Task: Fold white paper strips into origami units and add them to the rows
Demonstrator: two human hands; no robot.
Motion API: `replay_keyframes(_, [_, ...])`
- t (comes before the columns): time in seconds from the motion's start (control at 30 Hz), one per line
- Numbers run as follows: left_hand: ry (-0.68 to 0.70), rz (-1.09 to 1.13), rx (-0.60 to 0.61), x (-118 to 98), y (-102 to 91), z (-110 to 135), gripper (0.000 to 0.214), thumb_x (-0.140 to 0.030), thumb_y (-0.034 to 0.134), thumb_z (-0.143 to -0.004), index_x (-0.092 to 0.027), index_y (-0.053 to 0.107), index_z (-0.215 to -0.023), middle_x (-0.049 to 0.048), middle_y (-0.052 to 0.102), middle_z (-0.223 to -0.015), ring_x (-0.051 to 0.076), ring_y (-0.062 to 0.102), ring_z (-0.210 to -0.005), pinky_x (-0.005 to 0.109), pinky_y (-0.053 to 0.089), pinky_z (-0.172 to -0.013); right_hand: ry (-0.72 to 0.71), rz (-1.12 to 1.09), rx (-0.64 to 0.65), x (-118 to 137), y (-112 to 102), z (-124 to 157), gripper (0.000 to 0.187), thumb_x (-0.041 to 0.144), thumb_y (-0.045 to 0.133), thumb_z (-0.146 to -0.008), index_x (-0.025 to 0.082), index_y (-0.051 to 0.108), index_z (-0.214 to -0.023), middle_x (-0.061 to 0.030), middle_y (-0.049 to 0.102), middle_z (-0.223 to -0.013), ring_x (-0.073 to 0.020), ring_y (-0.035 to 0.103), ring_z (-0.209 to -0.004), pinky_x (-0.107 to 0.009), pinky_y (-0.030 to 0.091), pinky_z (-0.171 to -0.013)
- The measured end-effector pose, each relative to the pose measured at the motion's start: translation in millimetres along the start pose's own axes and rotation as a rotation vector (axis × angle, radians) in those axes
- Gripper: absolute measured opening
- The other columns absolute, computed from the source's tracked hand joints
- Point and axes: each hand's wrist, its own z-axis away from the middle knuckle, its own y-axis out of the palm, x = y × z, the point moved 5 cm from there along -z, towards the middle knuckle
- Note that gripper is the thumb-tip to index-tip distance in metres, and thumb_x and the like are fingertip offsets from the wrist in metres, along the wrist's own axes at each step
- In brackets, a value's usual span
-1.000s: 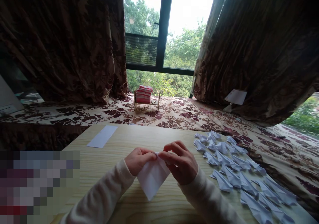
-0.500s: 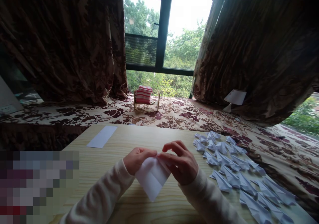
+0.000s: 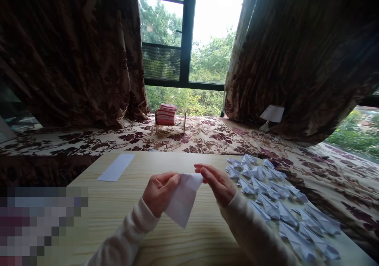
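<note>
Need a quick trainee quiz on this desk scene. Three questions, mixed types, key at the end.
1. True or false: the left hand lies flat on the table, holding nothing.

2. What sits on the small stand beyond the table?
a) a blue mug
b) a red-and-white striped stack
c) a green bottle

3. Fill the gap: as the wearer sees it, the folded paper pieces lie on the ____ side of the table.

Key:
1. False; it holds a white sheet.
2. b
3. right
</note>
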Motion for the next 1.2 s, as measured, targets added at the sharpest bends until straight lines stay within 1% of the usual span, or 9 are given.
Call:
replay_keyframes(0.1, [0.048, -0.032, -0.039, -5, 6.5, 4, 0.028, -0.038, 0.057, -0.069, -0.012, 0.067, -0.072, -0.002, 0.05, -0.048, 0.007, 0.038, -0.043, 0.018, 0.026, -0.04, 0.173, -0.134, -0.011, -22, 4, -3, 0.037, 0.049, 0.058, -0.068, 0.015, 0.065, -0.079, -0.0024, 0.059, -0.063, -0.0135, 0.052, -0.058, -0.024, 0.041, -0.052])
replay_keyframes(0.33, [0.016, 0.0, -0.023, 4, 13.3, 4, 0.03, -0.038, 0.059, -0.067, -0.012, 0.07, -0.075, -0.0003, 0.054, -0.048, 0.009, 0.041, -0.044, 0.019, 0.028, -0.042, 0.066, -0.3, -0.154, -29, 6, -5, 0.033, 0.037, 0.069, -0.057, 0.016, 0.059, -0.08, 0.0033, 0.054, -0.054, -0.0091, 0.046, -0.048, -0.021, 0.036, -0.047])
replay_keyframes(0.43, [0.005, 0.021, -0.085, 7, 9.2, 2, 0.031, -0.038, 0.061, -0.065, -0.011, 0.07, -0.075, -0.0008, 0.054, -0.046, 0.009, 0.041, -0.043, 0.02, 0.028, -0.041, -0.005, -0.154, -0.297, -19, -4, -4, 0.039, 0.039, 0.065, -0.061, 0.017, 0.055, -0.092, 0.0002, 0.057, -0.066, -0.0137, 0.052, -0.059, -0.023, 0.039, -0.05])
replay_keyframes(0.5, [0.02, 0.028, -0.177, 8, 3.0, 1, 0.031, -0.039, 0.062, -0.063, -0.011, 0.071, -0.075, -0.0009, 0.055, -0.047, 0.009, 0.042, -0.044, 0.019, 0.029, -0.041, -0.02, 0.04, -0.362, -10, -12, -2, 0.032, 0.043, 0.061, -0.065, 0.017, 0.057, -0.083, -0.0029, 0.057, -0.071, -0.016, 0.053, -0.065, -0.025, 0.04, -0.052])
replay_keyframes(0.6, [0.021, 0.036, -0.25, 8, -2.8, 0, 0.033, -0.04, 0.063, -0.062, -0.011, 0.071, -0.076, -0.0013, 0.057, -0.048, 0.009, 0.043, -0.044, 0.02, 0.031, -0.042, 0.011, 0.185, -0.243, -5, -12, -3, 0.038, 0.05, 0.052, -0.072, 0.015, 0.06, -0.06, -0.0035, 0.055, -0.062, -0.0149, 0.05, -0.06, -0.027, 0.038, -0.054])
replay_keyframes(0.7, [0.015, 0.072, -0.237, 8, -1.8, 0, 0.033, -0.039, 0.065, -0.061, -0.012, 0.071, -0.078, -0.0009, 0.059, -0.05, 0.009, 0.044, -0.044, 0.019, 0.032, -0.042, 0.075, 0.067, -0.095, -14, -2, -3, 0.038, 0.05, 0.055, -0.069, 0.014, 0.062, -0.059, -0.0008, 0.053, -0.053, -0.0126, 0.047, -0.053, -0.025, 0.036, -0.052])
replay_keyframes(0.9, [-0.114, 0.255, -0.137, 14, 7.4, 0, 0.036, -0.037, 0.068, -0.059, -0.01, 0.07, -0.082, 0.0033, 0.063, -0.052, 0.012, 0.051, -0.044, 0.021, 0.039, -0.042, 0.041, -0.152, -0.195, -26, 5, -5, 0.026, 0.039, 0.066, -0.06, 0.014, 0.062, -0.06, -0.0017, 0.057, -0.061, -0.0118, 0.049, -0.056, -0.024, 0.039, -0.052])
replay_keyframes(1.03, [-0.133, 0.319, -0.087, 12, 10.9, 1, 0.036, -0.036, 0.069, -0.059, -0.01, 0.07, -0.085, 0.0043, 0.064, -0.053, 0.012, 0.053, -0.045, 0.021, 0.041, -0.043, 0.094, -0.213, -0.198, -23, 5, -3, 0.026, 0.039, 0.068, -0.059, 0.014, 0.061, -0.056, 0.0011, 0.055, -0.048, -0.0091, 0.045, -0.047, -0.022, 0.036, -0.046])
replay_keyframes(1.2, [-0.139, 0.379, -0.074, 13, 12.7, 2, 0.032, -0.033, 0.069, -0.061, -0.011, 0.07, -0.085, 0.0038, 0.066, -0.056, 0.012, 0.054, -0.047, 0.02, 0.042, -0.045, 0.089, -0.319, -0.226, -22, 5, -2, 0.021, 0.034, 0.071, -0.056, 0.014, 0.065, -0.06, 0.0006, 0.059, -0.051, -0.0096, 0.048, -0.048, -0.023, 0.037, -0.048])
